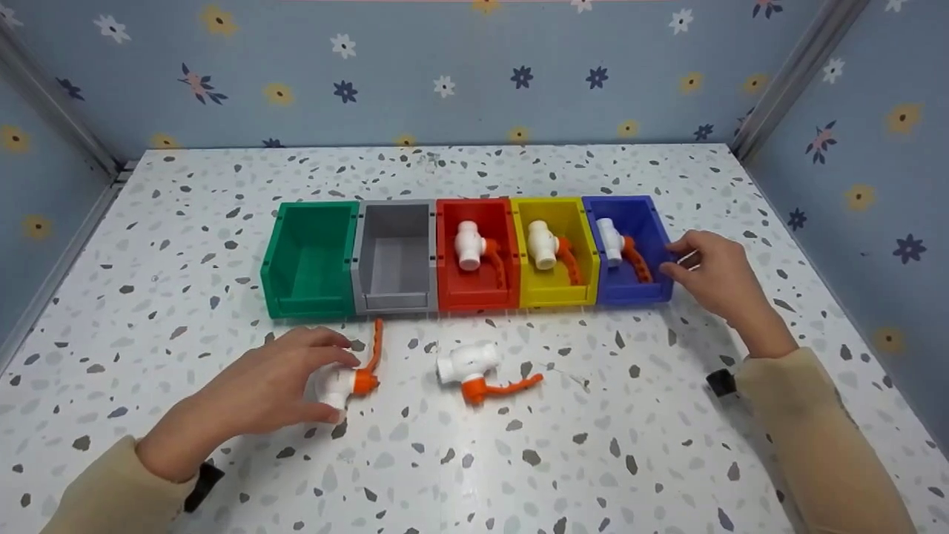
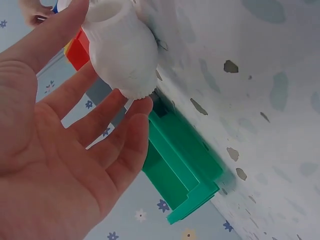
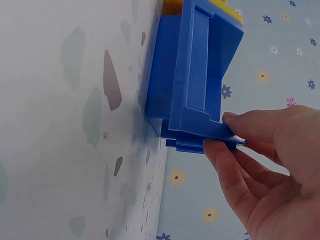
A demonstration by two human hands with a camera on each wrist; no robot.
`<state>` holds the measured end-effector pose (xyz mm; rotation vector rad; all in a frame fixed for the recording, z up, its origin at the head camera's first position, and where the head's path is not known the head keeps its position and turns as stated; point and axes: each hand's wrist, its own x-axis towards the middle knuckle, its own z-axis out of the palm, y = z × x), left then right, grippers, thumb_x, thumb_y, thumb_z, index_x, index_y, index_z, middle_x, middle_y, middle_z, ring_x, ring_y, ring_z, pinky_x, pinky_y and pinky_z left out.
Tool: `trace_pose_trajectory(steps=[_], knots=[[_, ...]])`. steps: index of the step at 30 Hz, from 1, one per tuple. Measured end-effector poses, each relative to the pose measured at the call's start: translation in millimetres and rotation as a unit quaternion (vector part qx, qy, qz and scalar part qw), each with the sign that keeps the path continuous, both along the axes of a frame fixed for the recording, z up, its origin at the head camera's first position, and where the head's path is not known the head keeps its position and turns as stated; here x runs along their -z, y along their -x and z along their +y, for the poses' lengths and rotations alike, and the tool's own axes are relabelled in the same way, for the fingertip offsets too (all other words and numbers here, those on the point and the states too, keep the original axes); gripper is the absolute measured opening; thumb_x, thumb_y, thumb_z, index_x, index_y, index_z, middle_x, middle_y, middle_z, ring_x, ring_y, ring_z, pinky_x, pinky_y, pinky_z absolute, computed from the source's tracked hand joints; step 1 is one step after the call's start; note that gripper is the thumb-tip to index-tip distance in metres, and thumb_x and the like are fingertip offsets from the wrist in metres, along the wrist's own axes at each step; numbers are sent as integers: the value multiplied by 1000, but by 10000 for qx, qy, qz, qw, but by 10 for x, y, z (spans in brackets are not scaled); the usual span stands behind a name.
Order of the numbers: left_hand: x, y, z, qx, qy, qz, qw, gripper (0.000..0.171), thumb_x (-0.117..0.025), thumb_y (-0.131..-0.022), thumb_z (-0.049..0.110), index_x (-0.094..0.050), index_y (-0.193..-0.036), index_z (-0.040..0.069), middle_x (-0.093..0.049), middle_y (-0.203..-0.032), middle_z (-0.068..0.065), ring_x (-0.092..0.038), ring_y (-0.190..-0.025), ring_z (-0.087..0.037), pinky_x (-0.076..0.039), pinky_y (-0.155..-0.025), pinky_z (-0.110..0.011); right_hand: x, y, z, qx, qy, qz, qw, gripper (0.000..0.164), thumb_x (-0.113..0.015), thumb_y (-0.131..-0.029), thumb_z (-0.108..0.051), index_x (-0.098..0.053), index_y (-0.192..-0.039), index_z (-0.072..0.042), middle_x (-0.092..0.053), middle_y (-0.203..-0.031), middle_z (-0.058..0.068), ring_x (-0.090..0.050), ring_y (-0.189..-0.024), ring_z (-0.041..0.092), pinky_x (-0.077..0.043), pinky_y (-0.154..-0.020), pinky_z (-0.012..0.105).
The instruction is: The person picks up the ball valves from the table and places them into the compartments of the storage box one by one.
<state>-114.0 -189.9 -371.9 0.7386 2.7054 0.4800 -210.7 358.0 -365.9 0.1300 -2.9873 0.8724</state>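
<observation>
My left hand (image 1: 274, 378) is around a white ball valve (image 1: 337, 386) with an orange lever, thumb at one end of its body and fingertips at the other. In the left wrist view the white valve body (image 2: 122, 47) shows close up, its lever hidden. My right hand (image 1: 715, 278) pinches the right wall of the blue bin (image 1: 634, 293). Seen from the right wrist, the thumb (image 3: 250, 122) lies on the inner side of the blue rim and the fingers on the outer side. Another ball valve (image 1: 471, 363) lies on the table between the hands.
A green bin (image 1: 311, 308), a grey bin (image 1: 397, 302), a red bin (image 1: 478, 298) and a yellow bin (image 1: 556, 297) stand in a row with the blue one. The red, yellow and blue bins each hold one valve. Flower-patterned panels (image 1: 445, 81) enclose the speckled table (image 1: 445, 475).
</observation>
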Motion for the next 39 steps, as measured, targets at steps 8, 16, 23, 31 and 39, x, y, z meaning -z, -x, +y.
trace_pose_trajectory(steps=[8,16,23,31,39], knots=[[15,30,3,116,-13,-67,9999,52,-89,-74,35,-71,-120,20,-57,-133,-5,-48,-125,-32,-45,-97,-57,-3,5,6,2,-19,-52,10000,27,-71,-94,-15,-63,-117,-1,-62,-118,19,-63,-103,35,-52,-85,53],[12,57,12,135,-80,40,9999,49,-90,-72,34,-74,-116,19,-61,-125,-1,-53,-119,-29,-48,-94,-53,3,9,8,75,-23,-27,10000,25,-71,-94,-13,-64,-115,-2,-63,-118,17,-63,-103,33,-52,-85,52],[31,60,-5,69,-218,44,9997,49,-91,-70,32,-76,-115,20,-62,-126,0,-54,-120,-29,-46,-95,-53,19,-1,13,-23,-79,118,9999,24,-71,-93,-13,-64,-113,-1,-63,-118,18,-64,-101,34,-51,-85,53],[-7,89,-47,-57,-272,-154,9995,51,-91,-69,34,-76,-116,21,-62,-127,-1,-55,-119,-30,-45,-96,-55,9,7,6,-21,-56,64,10000,26,-71,-94,-15,-64,-114,-1,-63,-118,19,-64,-102,35,-51,-85,54],[-119,122,-161,-179,-323,-88,9993,52,-91,-71,36,-75,-117,19,-62,-128,-6,-55,-117,-34,-48,-90,-56,5,20,11,38,-44,-50,10000,26,-71,-94,-15,-63,-115,-1,-62,-118,18,-63,-103,34,-51,-86,52]])
